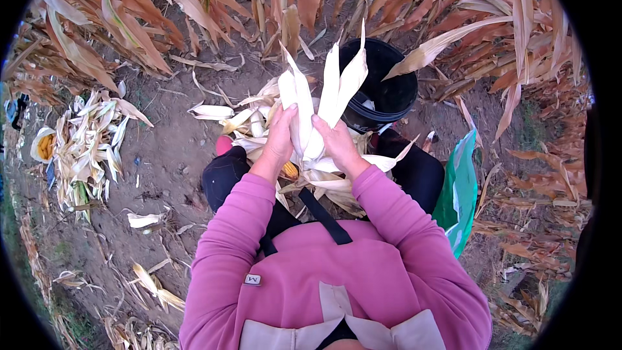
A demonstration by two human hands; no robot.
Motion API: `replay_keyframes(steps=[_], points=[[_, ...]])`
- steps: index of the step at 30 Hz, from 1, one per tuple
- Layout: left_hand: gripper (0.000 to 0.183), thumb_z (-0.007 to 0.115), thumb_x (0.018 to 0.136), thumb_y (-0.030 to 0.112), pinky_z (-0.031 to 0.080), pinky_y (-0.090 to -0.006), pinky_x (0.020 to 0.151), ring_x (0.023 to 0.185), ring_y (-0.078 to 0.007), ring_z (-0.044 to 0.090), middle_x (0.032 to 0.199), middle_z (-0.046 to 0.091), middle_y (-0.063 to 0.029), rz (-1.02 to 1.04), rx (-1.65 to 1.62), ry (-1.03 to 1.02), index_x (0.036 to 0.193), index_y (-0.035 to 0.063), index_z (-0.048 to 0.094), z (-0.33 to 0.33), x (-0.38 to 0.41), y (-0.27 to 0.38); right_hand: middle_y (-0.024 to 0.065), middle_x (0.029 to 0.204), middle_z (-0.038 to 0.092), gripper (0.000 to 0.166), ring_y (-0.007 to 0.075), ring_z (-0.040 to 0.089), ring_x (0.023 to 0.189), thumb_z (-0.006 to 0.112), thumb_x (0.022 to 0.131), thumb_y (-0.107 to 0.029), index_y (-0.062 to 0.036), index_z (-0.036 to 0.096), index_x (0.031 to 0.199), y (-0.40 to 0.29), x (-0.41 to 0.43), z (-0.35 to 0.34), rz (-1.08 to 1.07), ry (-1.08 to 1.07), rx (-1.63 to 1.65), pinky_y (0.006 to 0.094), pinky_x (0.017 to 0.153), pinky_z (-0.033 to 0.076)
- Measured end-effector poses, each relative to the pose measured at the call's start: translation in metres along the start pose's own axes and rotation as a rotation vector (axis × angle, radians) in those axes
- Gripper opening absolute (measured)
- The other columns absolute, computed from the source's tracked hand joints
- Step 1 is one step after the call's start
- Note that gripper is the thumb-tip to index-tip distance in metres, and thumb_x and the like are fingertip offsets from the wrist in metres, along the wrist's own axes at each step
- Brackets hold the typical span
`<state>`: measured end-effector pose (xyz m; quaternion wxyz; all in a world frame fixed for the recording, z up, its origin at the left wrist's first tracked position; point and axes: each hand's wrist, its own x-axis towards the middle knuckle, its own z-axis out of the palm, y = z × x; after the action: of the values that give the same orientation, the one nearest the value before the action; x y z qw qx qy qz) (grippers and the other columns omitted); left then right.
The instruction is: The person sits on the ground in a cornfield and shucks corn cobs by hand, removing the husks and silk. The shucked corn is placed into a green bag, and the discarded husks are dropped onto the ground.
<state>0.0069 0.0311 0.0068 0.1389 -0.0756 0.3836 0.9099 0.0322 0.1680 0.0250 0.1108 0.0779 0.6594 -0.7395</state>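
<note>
Pale, dry corn husks (318, 126) stand up between my two hands, spread into a left and a right bunch that meet at the bottom. My left hand (282, 133) grips the left bunch, thumb on its face. The right bunch is pinched in my right hand (336, 142). Just below my left wrist, a yellow corn ear (290, 170) shows partly among the leaves; whether it joins the held husks I cannot tell. Loose husks (335, 183) cover the ground and space between my legs. Whatever the held leaves enclose is hidden.
Beyond my right hand stands a black bucket (357, 117), with a small pale piece inside. A green bag (454, 189) lies by my right leg. Farther left are a husk heap (87, 146) and a pale container of yellow ears (44, 147). Dry corn stalks (286, 0) rise ahead.
</note>
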Motion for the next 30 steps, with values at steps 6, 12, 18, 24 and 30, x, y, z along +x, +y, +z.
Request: replay_keyframes(steps=[6, 12, 18, 24, 30], points=[[0.051, 0.052, 0.088, 0.032, 0.041, -0.0366, 0.098, 0.111, -0.0226, 0.054, 0.121, 0.057, -0.0109, -0.028, -0.144, -0.058, 0.127, 0.0001, 0.047, -0.011, 0.014, 0.001, 0.0087, 0.110, 0.062, 0.046, 0.0138, 0.059, 0.097, 0.066, 0.088, -0.023, 0.0030, 0.052, 0.123, -0.022, 0.010, -0.001, 0.135, -0.096, 0.204, 0.0276, 0.084, 0.047], [0.057, 0.055, 0.087, 0.038, 0.044, -0.0360, 0.097, 0.112, -0.0232, 0.056, 0.124, 0.056, -0.0109, -0.043, -0.225, -0.196, 0.131, 0.0026, 0.044, -0.022, 0.016, -0.001, 0.0085, 0.113, 0.061, 0.051, 0.0152, 0.058, 0.100, 0.072, 0.083, -0.020, 0.0016, 0.051, 0.125, -0.037, 0.000, 0.005, 0.127, -0.156, 0.239, 0.0287, 0.088, 0.046], [0.048, 0.057, 0.090, 0.028, 0.050, -0.0313, 0.088, 0.101, -0.0174, 0.061, 0.116, 0.058, -0.0084, 0.036, -0.192, -0.132, 0.129, 0.0044, 0.043, -0.015, 0.020, -0.004, 0.0069, 0.108, 0.062, 0.042, 0.0139, 0.059, 0.097, 0.067, 0.087, -0.014, 0.0012, 0.051, 0.122, -0.025, -0.001, 0.011, 0.090, -0.001, 0.360, 0.0278, 0.087, 0.046], [0.036, 0.056, 0.090, 0.015, 0.051, -0.0291, 0.084, 0.095, -0.0159, 0.062, 0.112, 0.060, -0.0077, 0.088, -0.110, 0.021, 0.123, 0.0037, 0.047, -0.003, 0.014, 0.010, 0.0069, 0.106, 0.062, 0.033, 0.0131, 0.059, 0.094, 0.061, 0.090, -0.011, 0.0003, 0.052, 0.120, -0.013, 0.001, 0.013, 0.078, 0.039, 0.370, 0.0273, 0.084, 0.048], [0.033, 0.056, 0.091, 0.016, 0.046, -0.0302, 0.090, 0.100, -0.0151, 0.059, 0.112, 0.060, -0.0060, 0.180, -0.107, 0.075, 0.121, 0.0046, 0.050, -0.001, 0.012, 0.014, 0.0098, 0.114, 0.058, 0.036, 0.0165, 0.059, 0.098, 0.057, 0.093, -0.012, 0.0008, 0.046, 0.125, -0.001, 0.009, 0.002, -0.038, 0.145, 0.404, 0.0308, 0.084, 0.050]])
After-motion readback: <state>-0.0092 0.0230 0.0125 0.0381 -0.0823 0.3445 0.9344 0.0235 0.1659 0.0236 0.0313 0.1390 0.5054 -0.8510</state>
